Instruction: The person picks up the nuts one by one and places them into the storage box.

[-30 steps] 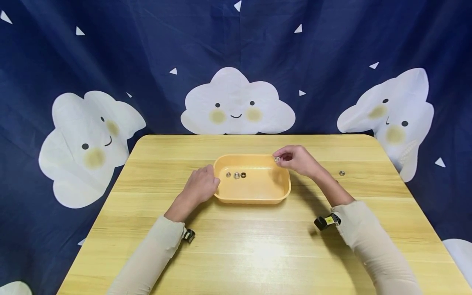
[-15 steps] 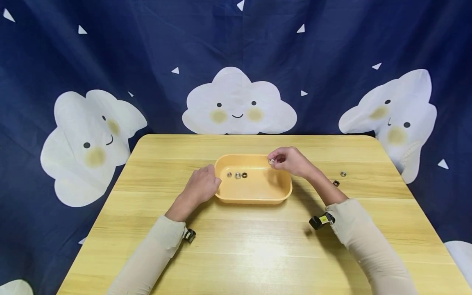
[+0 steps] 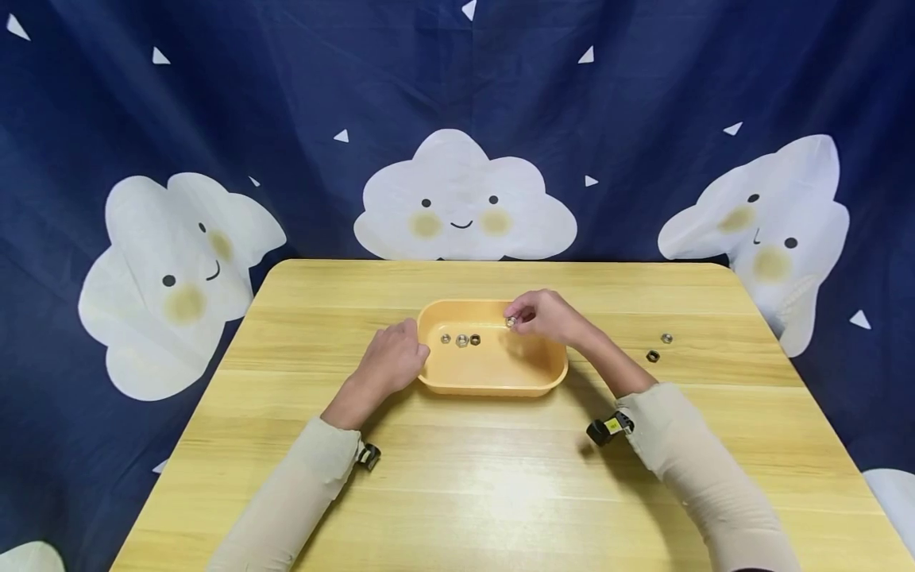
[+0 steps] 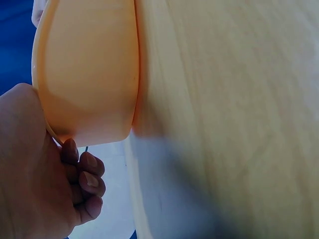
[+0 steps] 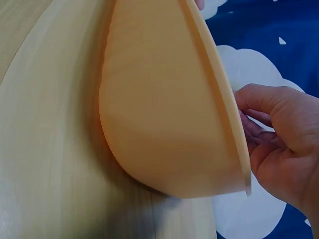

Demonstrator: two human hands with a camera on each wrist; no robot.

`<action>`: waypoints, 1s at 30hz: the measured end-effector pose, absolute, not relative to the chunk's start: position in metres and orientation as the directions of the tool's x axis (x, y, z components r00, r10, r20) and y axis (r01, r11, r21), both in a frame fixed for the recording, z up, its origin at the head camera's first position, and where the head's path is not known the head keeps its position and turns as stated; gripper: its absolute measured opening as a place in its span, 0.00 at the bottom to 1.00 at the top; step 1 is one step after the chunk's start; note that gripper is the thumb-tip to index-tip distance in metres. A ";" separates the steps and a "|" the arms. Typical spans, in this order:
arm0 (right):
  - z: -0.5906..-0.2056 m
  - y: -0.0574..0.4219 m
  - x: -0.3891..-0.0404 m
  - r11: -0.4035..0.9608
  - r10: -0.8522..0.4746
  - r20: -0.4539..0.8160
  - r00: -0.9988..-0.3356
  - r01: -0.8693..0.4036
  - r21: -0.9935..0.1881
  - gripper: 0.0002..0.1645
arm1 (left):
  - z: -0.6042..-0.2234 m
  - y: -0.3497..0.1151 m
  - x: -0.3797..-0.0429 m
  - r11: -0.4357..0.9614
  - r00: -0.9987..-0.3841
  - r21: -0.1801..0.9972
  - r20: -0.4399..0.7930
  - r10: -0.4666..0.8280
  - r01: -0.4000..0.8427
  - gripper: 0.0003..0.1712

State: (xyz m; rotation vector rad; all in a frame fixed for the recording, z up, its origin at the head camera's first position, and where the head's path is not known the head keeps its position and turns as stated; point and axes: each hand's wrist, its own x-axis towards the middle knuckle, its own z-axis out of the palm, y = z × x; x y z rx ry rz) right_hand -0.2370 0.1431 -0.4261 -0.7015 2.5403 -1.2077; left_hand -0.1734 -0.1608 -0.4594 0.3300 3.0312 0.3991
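Observation:
A shallow orange-yellow plastic tray (image 3: pixel 493 390) stands on the wooden table. My left hand (image 3: pixel 391 357) grips its left rim, thumb over the edge and fingers curled against the outside in the left wrist view. Inside lie a small silver nut (image 3: pixel 445 338), a larger silver nut (image 3: pixel 462 341) and a dark nut (image 3: pixel 475 340) in a row. My right hand (image 3: pixel 549 318) is over the tray's back right part, pinching a silver nut (image 3: pixel 511 322) between thumb and fingers. In the right wrist view the tray wall (image 5: pixel 164 109) hides the fingertips and that nut.
On the table (image 3: pixel 457 492) right of the tray lie another silver nut (image 3: pixel 667 338) and a dark nut (image 3: pixel 654 357). A blue curtain (image 3: pixel 457 79) with white clouds hangs behind the table's back edge.
My right hand has moved left and slightly down with the pinched nut, from the tray's back right corner farther over its inside. The left hand keeps its grip. The dark nut on the table became visible.

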 end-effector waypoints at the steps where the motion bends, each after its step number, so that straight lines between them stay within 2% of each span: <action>1: -0.426 0.142 -0.237 0.545 -0.522 -0.020 -0.853 -0.316 -0.777 0.13 | -0.459 -0.161 -0.173 0.943 -0.975 0.264 -0.038 0.220 0.202 0.13; 14: -0.437 0.125 -0.238 0.607 -0.541 -0.105 -0.834 -0.302 -0.735 0.13 | -0.460 -0.159 -0.175 0.943 -0.976 0.268 -0.041 0.215 0.196 0.14; 25: -0.442 0.113 -0.239 0.739 -0.505 -0.173 -0.846 -0.320 -0.593 0.12 | -0.459 -0.159 -0.173 0.946 -0.976 0.263 -0.054 0.211 0.190 0.14; 30: -0.447 0.109 -0.238 0.698 -0.543 -0.149 -0.826 -0.346 -0.627 0.11 | -0.458 -0.159 -0.172 0.945 -0.976 0.264 -0.046 0.211 0.191 0.14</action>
